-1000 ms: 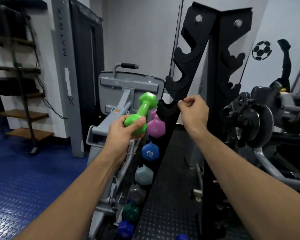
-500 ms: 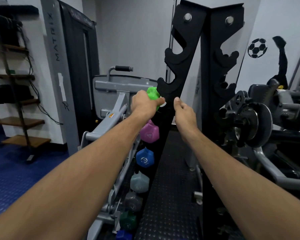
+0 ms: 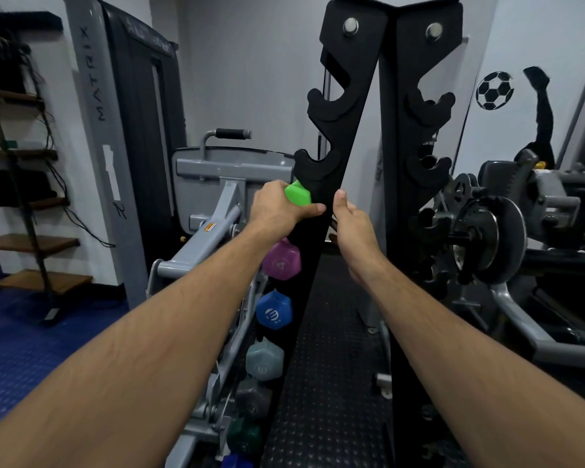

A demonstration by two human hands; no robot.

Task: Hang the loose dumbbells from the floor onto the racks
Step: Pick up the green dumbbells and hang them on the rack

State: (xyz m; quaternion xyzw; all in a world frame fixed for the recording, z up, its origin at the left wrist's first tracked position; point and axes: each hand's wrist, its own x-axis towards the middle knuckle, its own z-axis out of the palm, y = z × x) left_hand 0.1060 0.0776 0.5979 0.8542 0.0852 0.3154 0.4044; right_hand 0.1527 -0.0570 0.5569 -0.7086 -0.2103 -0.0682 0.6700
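Note:
My left hand (image 3: 279,211) grips a bright green dumbbell (image 3: 298,194) and presses it against the left upright of the black A-frame rack (image 3: 338,136), just below an empty hook. Only one green head shows; the rest is hidden by my fingers. My right hand (image 3: 352,221) rests on the inner edge of the same upright, thumb up, its fingers hidden behind the rack. Below hang a purple dumbbell (image 3: 281,261), a blue one (image 3: 273,310), a pale grey one (image 3: 264,359) and darker ones further down.
A grey Matrix weight machine (image 3: 213,204) stands close on the left of the rack. A plate-loaded machine (image 3: 487,231) stands at the right. Wooden shelves (image 3: 24,197) line the far left wall. The floor is blue rubber at the left and black studded matting under the rack.
My left hand has carried the green dumbbell up and right from mid-air to the rack's left upright. My right hand opened from a loose fist and settled on the upright's edge.

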